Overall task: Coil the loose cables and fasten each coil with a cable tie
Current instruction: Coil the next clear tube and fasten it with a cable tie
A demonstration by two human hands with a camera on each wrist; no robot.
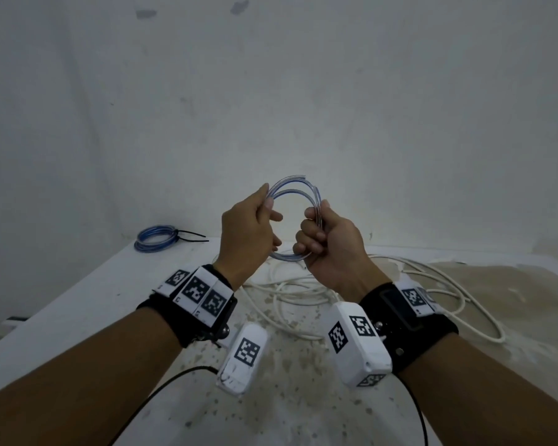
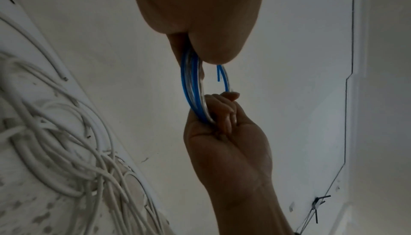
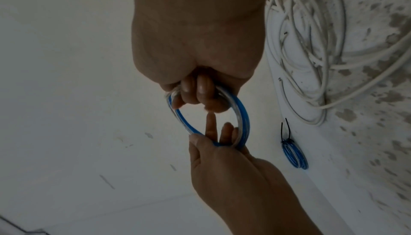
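Note:
I hold a small coil of blue and clear cable (image 1: 290, 181) in the air above the table with both hands. My left hand (image 1: 264, 214) pinches its left side, thumb on top, with some fingers reaching through the ring. My right hand (image 1: 313, 233) grips the right side with fingers curled round the strands. In the left wrist view a short free end sticks out of the coil (image 2: 191, 87) near the left thumb. The right wrist view shows the coil (image 3: 243, 121) stretched into an oval between the two hands. No tie shows on this coil.
A second blue coil (image 1: 155, 238), bound with a black cable tie (image 1: 190, 235), lies at the table's far left corner. A tangle of loose white cables (image 1: 303, 294) covers the speckled table (image 1: 287, 397) under and right of my hands. A pale wall stands behind.

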